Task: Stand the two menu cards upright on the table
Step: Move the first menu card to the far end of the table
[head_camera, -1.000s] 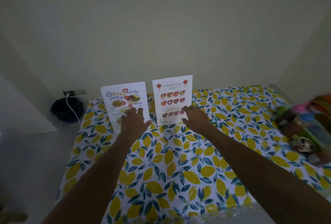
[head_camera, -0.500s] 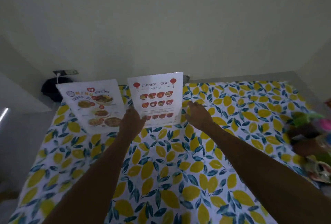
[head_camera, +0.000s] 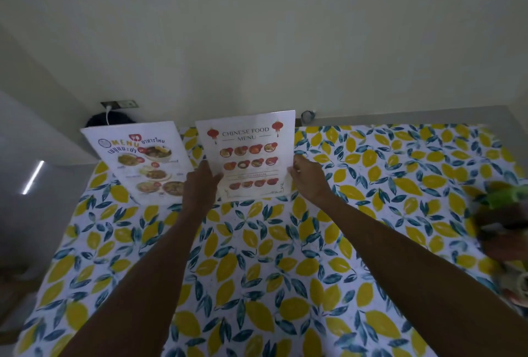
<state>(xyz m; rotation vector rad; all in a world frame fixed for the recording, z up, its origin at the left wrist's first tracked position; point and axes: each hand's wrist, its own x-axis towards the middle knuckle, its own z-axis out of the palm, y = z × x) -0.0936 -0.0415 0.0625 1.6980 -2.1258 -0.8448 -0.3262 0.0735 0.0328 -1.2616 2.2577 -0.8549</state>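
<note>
Two white menu cards stand upright at the far side of the table [head_camera: 257, 256], which has a lemon-print cloth. The Chinese food menu card [head_camera: 248, 154] is in the middle. My left hand [head_camera: 201, 185] grips its lower left edge and my right hand [head_camera: 307, 178] pinches its lower right edge. The Thai menu card [head_camera: 140, 159] stands to its left, leaning back a little, and no hand touches it.
A pile of colourful items [head_camera: 503, 228] lies at the table's right edge, blurred. Behind the Thai card are a dark bag [head_camera: 100, 122] and a wall socket [head_camera: 120, 104] with a white cable. A pale wall runs close behind the table.
My left hand left the Thai card and moved right to the Chinese card's left edge. My right hand shifted to that card's right edge. The view came closer to the table.
</note>
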